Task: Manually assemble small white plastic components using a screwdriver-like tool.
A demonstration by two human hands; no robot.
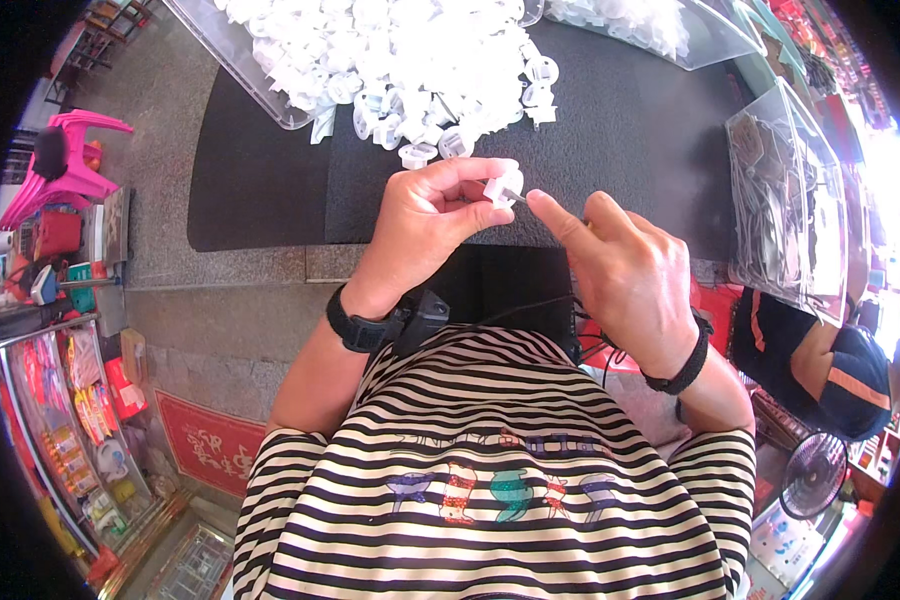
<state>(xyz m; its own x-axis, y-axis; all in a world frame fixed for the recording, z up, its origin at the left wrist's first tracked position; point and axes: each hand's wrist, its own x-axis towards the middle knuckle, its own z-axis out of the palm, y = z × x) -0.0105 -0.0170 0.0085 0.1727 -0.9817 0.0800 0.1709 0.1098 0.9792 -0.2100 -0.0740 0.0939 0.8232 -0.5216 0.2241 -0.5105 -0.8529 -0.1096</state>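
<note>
My left hand (425, 215) pinches a small white plastic plug piece (498, 190) between thumb and forefinger. From its right side a short metal prong (513, 195) sticks out. The forefinger of my right hand (625, 255) reaches to the end of that prong, and the other fingers are curled in. Its thumb is hidden, so what else lies in those fingers does not show. Just beyond both hands, a large heap of similar white plug pieces (400, 60) spreads over the black mat (610, 110), much of it washed out by glare.
A clear bin (280, 105) lies behind the heap's left side. Another clear bin (705, 40) with white pieces stands far right. Nearer on the right, a clear box (785, 200) holds cables. A person's leg (815, 365) and a fan (815, 475) are lower right; pink stools (70, 165) stand left.
</note>
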